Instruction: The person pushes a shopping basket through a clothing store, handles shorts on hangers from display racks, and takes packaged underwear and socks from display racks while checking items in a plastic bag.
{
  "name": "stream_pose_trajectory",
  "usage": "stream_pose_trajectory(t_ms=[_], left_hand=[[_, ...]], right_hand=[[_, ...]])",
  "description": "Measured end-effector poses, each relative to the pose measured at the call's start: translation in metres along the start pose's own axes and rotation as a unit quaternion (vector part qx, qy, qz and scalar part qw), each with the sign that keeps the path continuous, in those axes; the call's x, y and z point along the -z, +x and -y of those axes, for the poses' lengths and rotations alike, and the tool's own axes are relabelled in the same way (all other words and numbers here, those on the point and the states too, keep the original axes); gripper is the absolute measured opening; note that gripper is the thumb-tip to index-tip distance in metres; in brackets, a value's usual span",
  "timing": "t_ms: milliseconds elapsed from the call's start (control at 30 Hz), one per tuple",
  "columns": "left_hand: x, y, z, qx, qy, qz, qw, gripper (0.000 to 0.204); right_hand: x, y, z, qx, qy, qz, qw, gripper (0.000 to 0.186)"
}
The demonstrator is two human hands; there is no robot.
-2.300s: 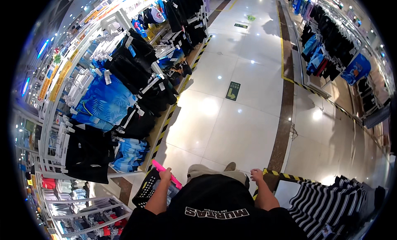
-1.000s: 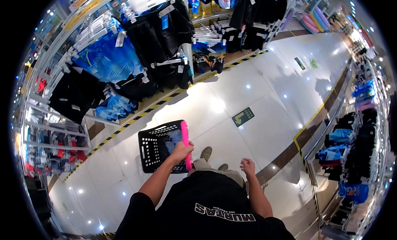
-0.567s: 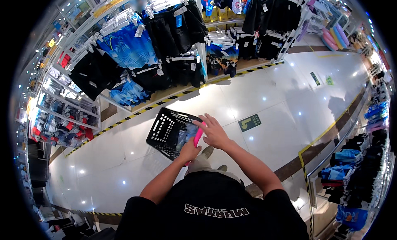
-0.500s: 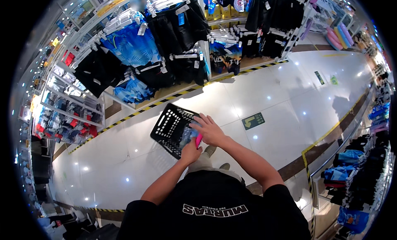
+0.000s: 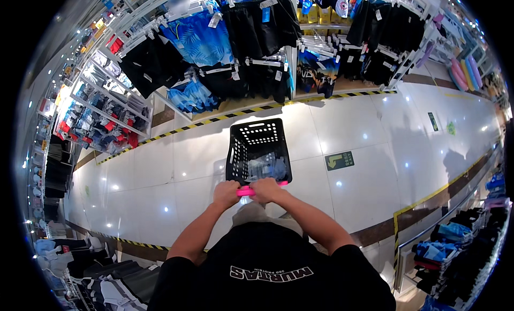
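Observation:
A black perforated shopping basket [image 5: 234,150] is in front of me at my waist, its pink handle [image 5: 246,191] on the side nearest my body. My left hand [image 5: 227,193] is closed round the left part of that handle. Close beside it, my right hand [image 5: 266,190] grips the handle too. Inside the basket, toward the near right, lies a clear plastic package [image 5: 266,166] with something bluish in it; its exact kind I cannot make out.
Racks of black shorts [image 5: 262,24] and blue patterned shorts [image 5: 199,40] stand ahead, behind a yellow-black floor strip [image 5: 235,114]. A green floor sign [image 5: 339,160] is right of the basket. More clothes racks [image 5: 447,246] line the right, and folded clothes [image 5: 123,281] lie at lower left.
My right hand has come down from over the basket's contents onto the pink handle. The left hand has shifted left along with it. The basket has turned straighter and the view has swung left.

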State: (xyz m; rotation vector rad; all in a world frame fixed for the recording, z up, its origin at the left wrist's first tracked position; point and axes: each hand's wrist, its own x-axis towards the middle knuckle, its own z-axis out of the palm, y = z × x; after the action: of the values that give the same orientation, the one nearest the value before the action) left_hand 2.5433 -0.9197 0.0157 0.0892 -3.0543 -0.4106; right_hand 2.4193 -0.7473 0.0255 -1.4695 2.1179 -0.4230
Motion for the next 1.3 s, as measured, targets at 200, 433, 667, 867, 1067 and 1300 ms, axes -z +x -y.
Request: stream_pose_trajectory(t_ms=[200, 433, 667, 867, 1067, 1300], left_hand=[[0.005, 0.02, 0.048, -0.051, 0.059, -0.027, 0.997, 0.021], [0.015, 0.084, 0.086, -0.151, 0.042, -0.088, 0.984, 0.019], [0.006, 0.163, 0.117, -0.25, -0.015, -0.108, 0.962, 0.014], [-0.011, 0.24, 0.115, -0.317, -0.075, -0.156, 0.932, 0.016], [-0.032, 0.302, 0.083, -0.333, -0.091, -0.119, 0.931, 0.011], [-0.043, 0.349, 0.06, -0.351, -0.109, -0.111, 0.923, 0.01]], right_hand=[[-0.029, 0.03, 0.021, -0.072, 0.137, -0.05, 0.987, 0.036], [-0.013, 0.068, 0.018, -0.131, 0.174, -0.093, 0.972, 0.035], [0.002, 0.101, -0.002, -0.217, 0.171, -0.18, 0.944, 0.032], [0.033, 0.116, -0.032, -0.304, 0.167, -0.244, 0.905, 0.033], [0.054, 0.105, -0.076, -0.402, 0.15, -0.334, 0.839, 0.038], [0.083, 0.098, -0.108, -0.45, 0.13, -0.335, 0.818, 0.041]])
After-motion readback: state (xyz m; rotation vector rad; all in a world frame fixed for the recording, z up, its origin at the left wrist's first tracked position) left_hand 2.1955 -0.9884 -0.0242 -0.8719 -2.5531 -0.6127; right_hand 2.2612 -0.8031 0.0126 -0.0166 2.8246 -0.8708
